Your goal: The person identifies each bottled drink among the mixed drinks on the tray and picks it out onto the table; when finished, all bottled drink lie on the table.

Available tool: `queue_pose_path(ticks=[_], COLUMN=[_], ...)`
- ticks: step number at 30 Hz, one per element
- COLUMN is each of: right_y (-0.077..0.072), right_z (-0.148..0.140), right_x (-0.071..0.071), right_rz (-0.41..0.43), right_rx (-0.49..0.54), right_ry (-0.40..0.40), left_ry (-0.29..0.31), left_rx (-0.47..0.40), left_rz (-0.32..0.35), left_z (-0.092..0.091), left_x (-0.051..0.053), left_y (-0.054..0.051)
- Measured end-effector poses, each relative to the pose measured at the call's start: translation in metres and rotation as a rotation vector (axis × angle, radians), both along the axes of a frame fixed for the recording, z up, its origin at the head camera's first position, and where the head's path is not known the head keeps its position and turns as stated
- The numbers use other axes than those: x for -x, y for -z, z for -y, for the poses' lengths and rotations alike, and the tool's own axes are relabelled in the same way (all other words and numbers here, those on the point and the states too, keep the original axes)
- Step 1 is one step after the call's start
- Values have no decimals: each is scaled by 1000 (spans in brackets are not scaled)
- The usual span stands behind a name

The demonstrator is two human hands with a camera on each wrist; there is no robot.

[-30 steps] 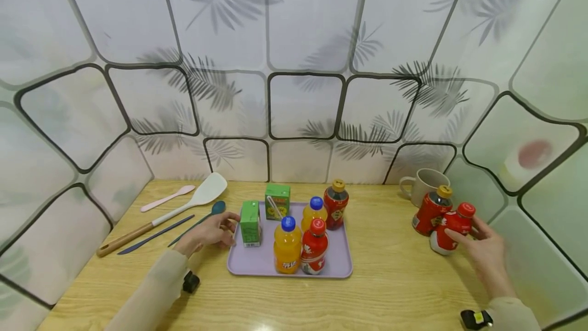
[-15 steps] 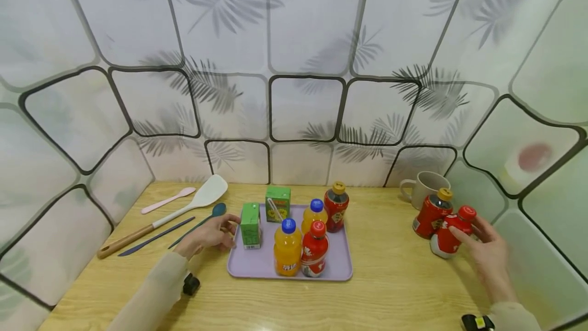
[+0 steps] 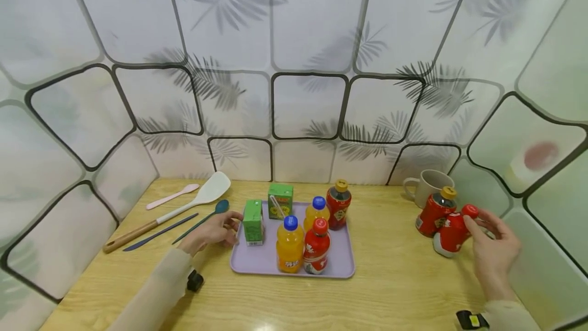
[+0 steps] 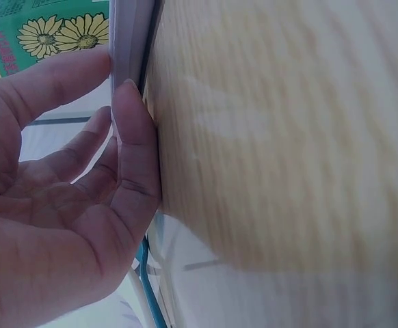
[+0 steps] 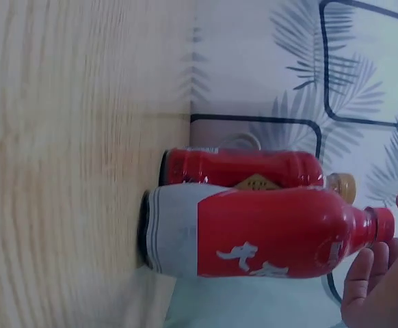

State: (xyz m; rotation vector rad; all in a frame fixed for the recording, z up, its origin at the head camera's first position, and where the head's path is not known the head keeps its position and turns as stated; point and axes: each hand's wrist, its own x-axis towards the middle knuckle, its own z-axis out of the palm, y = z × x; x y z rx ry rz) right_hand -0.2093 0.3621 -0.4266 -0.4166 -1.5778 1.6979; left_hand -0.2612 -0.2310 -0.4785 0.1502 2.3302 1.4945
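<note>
My left hand (image 3: 216, 230) rests at the left end of a lilac tray (image 3: 271, 264), its fingertips touching the tray's side (image 4: 129, 41) in the left wrist view. Just inside that edge stands a green drink carton (image 3: 253, 222). On the far right, my right hand (image 3: 497, 249) hovers beside the cap of a red-and-white bottle (image 3: 452, 236). In the right wrist view its fingers (image 5: 358, 277) are spread around the red cap (image 5: 383, 225), apparently without gripping it. The bottle stands on the table, against a red bottle with a yellow cap (image 3: 432, 214).
A beige mug (image 3: 427, 188) stands behind the right-hand bottles. Another green carton (image 3: 280, 201), two orange-drink bottles (image 3: 289, 249), a red-capped bottle (image 3: 317, 252) and a dark-drink bottle (image 3: 339, 206) occupy the tray. A white spatula (image 3: 213, 188) and other utensils lie left.
My right hand has loosened from the red-and-white bottle's upper part and shifted slightly right, away from it. The left hand has stayed at the tray's edge.
</note>
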Motion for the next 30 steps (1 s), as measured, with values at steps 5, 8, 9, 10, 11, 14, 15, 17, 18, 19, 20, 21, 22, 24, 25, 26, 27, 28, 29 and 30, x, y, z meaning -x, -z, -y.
queue_pose_path(ticks=[5,8,9,10,11,14,15,17,18,19,20,21,22,24,25,26,27,28,29,30], right_y=[-3,-2,-1,0,1,7,10,16,19,21,23,25,26,28,28,29,29,30,31,32], right_z=[15,26,31,36,41,59,65,77,83,89,95,100,105,116,121,125,129,132,136,138], right_x=[0,0,1,1,2,3,4,4,4,4,5,5,5,7,7,7,8,8,8,8], right_rz=[-37,-15,-10,-6,1,-4,1,14,22,34,45,58,71,90,98,107,120,131,145,160], right_rx=[-111,-203,-228,-247,-273,-251,-256,-245,-231,-232,-228,-237,-244,-249,-253,-257,-266,-264,-266,-268], right_ry=[-7,-73,-107,-145,-182,-315,-348,-423,-466,-504,-544,-576,-608,-656,-670,-682,-691,-699,-704,-710], left_ry=[-3,6,6,6,6,8,8,11,13,14,16,16,19,18,18,18,20,24,25,28], left_rx=[3,0,-2,-5,-6,-10,-10,-8,-7,-5,-3,-1,1,6,7,9,11,12,12,12], left_rz=[-9,-23,-26,-26,-25,-15,-14,-10,-7,-6,-5,-3,-1,0,0,0,-2,-3,-3,-2], left_z=[3,4,4,4,4,3,2,1,1,1,0,0,0,0,1,1,1,0,0,0], left_x=[1,3,3,4,4,5,5,4,4,3,3,3,2,1,1,1,0,0,0,0], left_y=[-1,-3,-3,-4,-4,-3,-3,-2,-2,-1,-1,0,0,0,0,0,0,-1,-1,-1])
